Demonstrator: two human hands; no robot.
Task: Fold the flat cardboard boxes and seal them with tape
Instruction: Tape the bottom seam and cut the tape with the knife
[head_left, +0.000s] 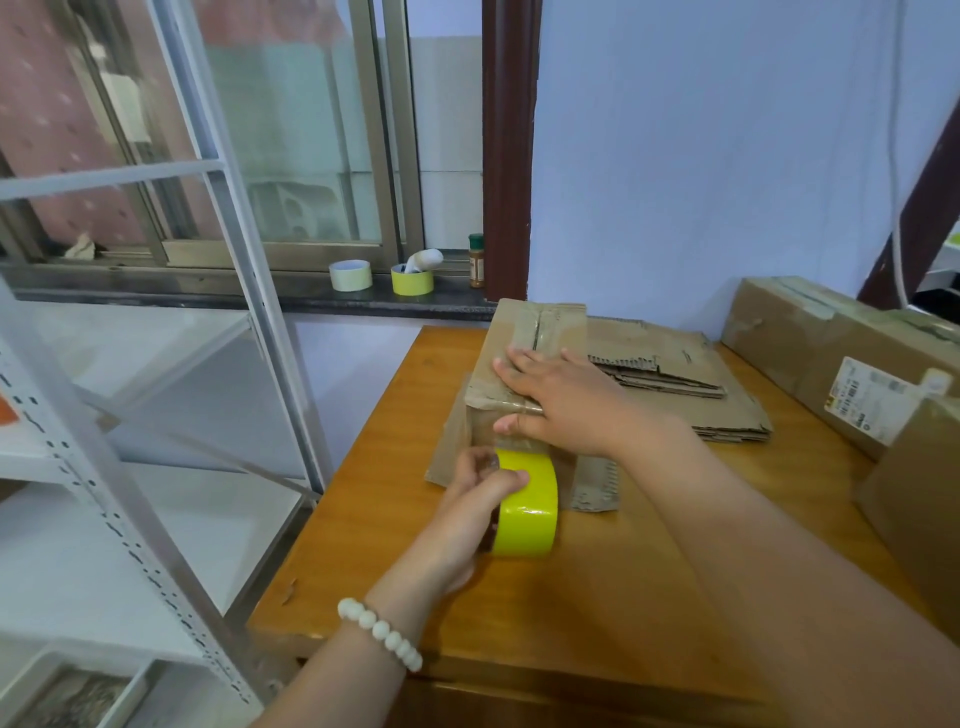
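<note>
An orange-brown wooden table (415, 545) stands below a windowsill. The left hand (470, 506) grips a yellow tape roll (527, 506); just beyond, the right hand (558, 402) presses flat-fingered on the folded brown cardboard box (511, 358). Flat cardboard sheets (675, 374) lie beyond its knuckles.

A wooden table (395, 467) stands against a pale blue wall (701, 156), beside a sliding window (291, 156) and grey metal shelving (156, 441).

No words or numbers can be read here. A white label (878, 393) sits on the long brown box (810, 353) at the right, but its small black and yellow print is too blurry.
</note>
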